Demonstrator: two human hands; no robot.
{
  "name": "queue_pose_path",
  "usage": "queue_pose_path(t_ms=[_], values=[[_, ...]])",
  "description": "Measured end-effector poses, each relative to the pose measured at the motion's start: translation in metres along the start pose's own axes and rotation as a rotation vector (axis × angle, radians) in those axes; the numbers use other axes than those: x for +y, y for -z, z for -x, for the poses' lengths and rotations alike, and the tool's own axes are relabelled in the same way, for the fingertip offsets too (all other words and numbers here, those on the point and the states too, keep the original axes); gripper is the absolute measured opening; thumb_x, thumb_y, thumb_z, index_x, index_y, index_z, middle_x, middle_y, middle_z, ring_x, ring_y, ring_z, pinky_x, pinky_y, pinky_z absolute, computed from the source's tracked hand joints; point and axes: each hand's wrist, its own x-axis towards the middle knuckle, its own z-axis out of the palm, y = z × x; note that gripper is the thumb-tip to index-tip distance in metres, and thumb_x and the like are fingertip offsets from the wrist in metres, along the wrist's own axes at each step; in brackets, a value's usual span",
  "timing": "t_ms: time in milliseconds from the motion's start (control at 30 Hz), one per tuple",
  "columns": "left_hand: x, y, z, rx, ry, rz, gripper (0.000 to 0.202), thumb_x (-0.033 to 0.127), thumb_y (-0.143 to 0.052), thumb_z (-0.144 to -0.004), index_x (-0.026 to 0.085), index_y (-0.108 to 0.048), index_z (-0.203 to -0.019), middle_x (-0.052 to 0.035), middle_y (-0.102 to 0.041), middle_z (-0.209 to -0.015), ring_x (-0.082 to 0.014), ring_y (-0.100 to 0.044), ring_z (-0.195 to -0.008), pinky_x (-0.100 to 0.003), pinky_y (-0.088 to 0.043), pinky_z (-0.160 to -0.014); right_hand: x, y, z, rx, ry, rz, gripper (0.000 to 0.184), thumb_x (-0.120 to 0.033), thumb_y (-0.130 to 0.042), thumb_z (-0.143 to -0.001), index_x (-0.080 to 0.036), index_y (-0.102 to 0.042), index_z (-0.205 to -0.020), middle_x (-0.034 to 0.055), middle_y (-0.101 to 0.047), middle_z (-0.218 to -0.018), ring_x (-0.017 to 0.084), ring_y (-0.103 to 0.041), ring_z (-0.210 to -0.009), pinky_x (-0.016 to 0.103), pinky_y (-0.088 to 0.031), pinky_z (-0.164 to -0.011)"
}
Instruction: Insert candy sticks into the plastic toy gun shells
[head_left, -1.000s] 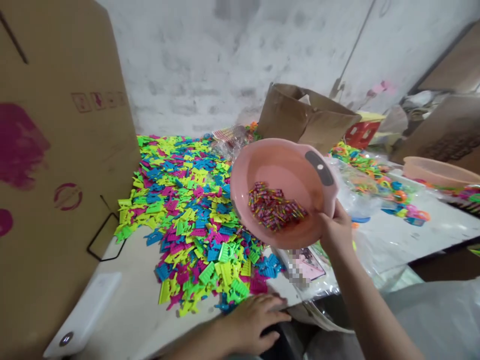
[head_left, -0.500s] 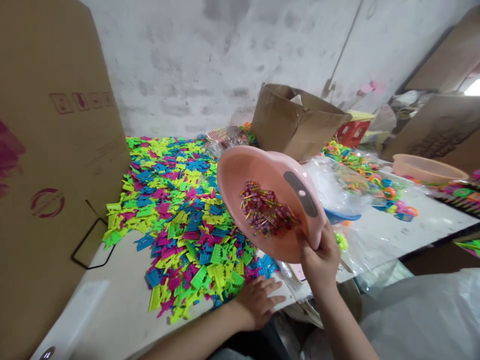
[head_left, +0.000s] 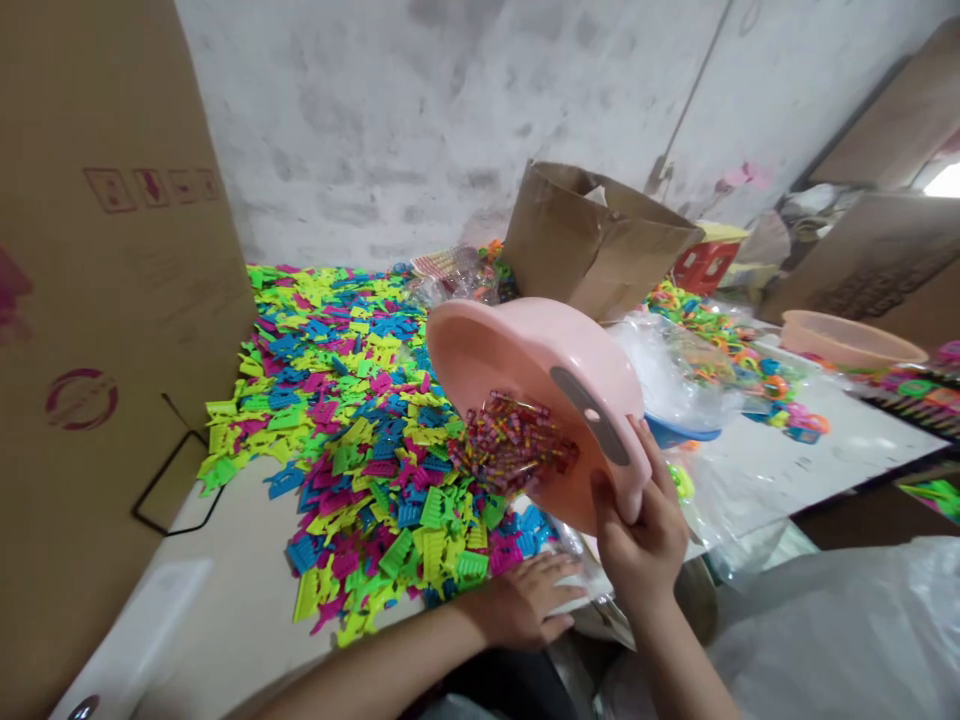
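Observation:
My right hand [head_left: 646, 530] is closed on the rim of a pink plastic basin [head_left: 577, 335] with a grey handle patch. The basin is tipped steeply to the left, its opening facing the heap on the table. Small wrapped red and yellow pieces [head_left: 517, 445] lie in it and spill over its lower left edge. Beneath spreads a heap of flat plastic toy pieces [head_left: 360, 400] in yellow, green, blue and pink. My left hand [head_left: 531, 600] rests with fingers stretched at the table's front edge, beside the heap, holding nothing.
A tall cardboard carton [head_left: 112, 300] stands at the left. Behind the basin is an open cardboard box [head_left: 592, 240]. Clear plastic bags [head_left: 675, 370], colourful small toys [head_left: 795, 420] and an orange basin [head_left: 851, 340] lie to the right along the white table [head_left: 870, 450].
My right hand has tipped the basin further, and the small wrapped pieces have slid to its lower left edge and over it. My left hand has shifted slightly right.

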Motion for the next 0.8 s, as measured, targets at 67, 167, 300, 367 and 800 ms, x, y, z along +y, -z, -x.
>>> queue_pose_path(t_ms=[67,167,300,367,800], values=[[0.000,0.002,-0.001,0.037,-0.008,-0.001,0.048,0.036,-0.048,-0.097,0.018,-0.050,-0.142,-0.0125,-0.039,-0.157,-0.0265,-0.033,-0.147,-0.046,-0.023,-0.123,0.000,0.002,0.001,-0.009,0.016,0.011,0.016,-0.009,-0.063,-0.084,-0.023,-0.068,-0.085,0.0068,-0.056,-0.144,0.032,-0.051,-0.134,0.059,-0.045,-0.108],[0.004,0.006,-0.003,0.078,0.003,-0.006,0.045,0.032,-0.050,-0.095,0.019,-0.053,-0.138,-0.0126,-0.048,-0.151,-0.0252,-0.040,-0.143,-0.043,-0.029,-0.121,0.000,0.005,0.002,-0.037,0.058,0.039,0.028,-0.008,-0.061,-0.085,-0.026,-0.069,-0.105,0.0067,-0.054,-0.145,0.034,-0.047,-0.137,0.063,-0.043,-0.108],[0.007,0.010,-0.003,0.112,0.000,0.016,0.042,0.028,-0.049,-0.095,0.018,-0.054,-0.136,-0.0131,-0.051,-0.146,-0.0244,-0.041,-0.141,-0.042,-0.032,-0.119,-0.003,0.009,-0.002,-0.062,0.114,0.083,0.050,-0.008,-0.058,-0.087,-0.030,-0.060,-0.131,0.0070,-0.051,-0.148,0.033,-0.043,-0.140,0.065,-0.039,-0.111],[0.006,0.010,-0.004,0.115,0.006,0.046,0.042,0.026,-0.051,-0.094,0.020,-0.055,-0.135,-0.0114,-0.053,-0.144,-0.0247,-0.043,-0.140,-0.042,-0.033,-0.119,-0.003,0.009,-0.005,-0.061,0.137,0.089,0.053,-0.008,-0.058,-0.087,-0.032,-0.058,-0.134,0.0062,-0.049,-0.150,0.033,-0.042,-0.141,0.065,-0.038,-0.111],[0.005,0.006,-0.004,0.156,0.123,0.223,0.051,0.014,-0.056,-0.087,0.025,-0.050,-0.137,-0.0082,-0.048,-0.146,-0.0212,-0.045,-0.138,-0.036,-0.032,-0.120,0.000,0.009,-0.012,-0.018,0.182,0.058,0.056,-0.007,-0.058,-0.085,-0.033,-0.058,-0.134,0.0039,-0.050,-0.149,0.034,-0.043,-0.140,0.066,-0.040,-0.110]])
